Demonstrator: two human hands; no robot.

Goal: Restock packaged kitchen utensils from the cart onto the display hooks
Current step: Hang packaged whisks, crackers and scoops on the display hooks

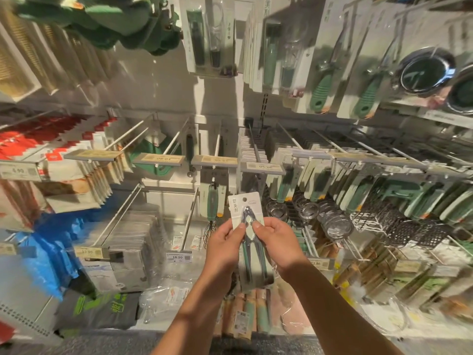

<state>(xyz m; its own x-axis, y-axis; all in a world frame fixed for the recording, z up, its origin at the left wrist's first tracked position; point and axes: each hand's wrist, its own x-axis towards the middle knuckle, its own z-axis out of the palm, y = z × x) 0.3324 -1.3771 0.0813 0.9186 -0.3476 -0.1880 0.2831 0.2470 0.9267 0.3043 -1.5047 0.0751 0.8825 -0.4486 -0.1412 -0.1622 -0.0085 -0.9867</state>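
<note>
I hold a packaged utensil (247, 208) upright in front of the display wall: a white card with a hang hole at the top and a metal, green-handled plier-like tool on it. My left hand (225, 239) grips its left edge with the thumb on the card face. My right hand (275, 237) grips the right edge the same way. Just behind and left of the card hangs a packaged green-handled whisk (213, 203) on a hook. A bare white hook (190, 213) juts out beside it. The cart is out of view.
Rows of hooks with grey price rails (215, 161) span the wall. Packaged strainers (332, 224) and mesh graters (399, 226) hang at the right, red-and-white packs (51, 149) at the left, grey boxed packs (133, 242) at lower left. Larger utensil cards (330, 73) hang overhead.
</note>
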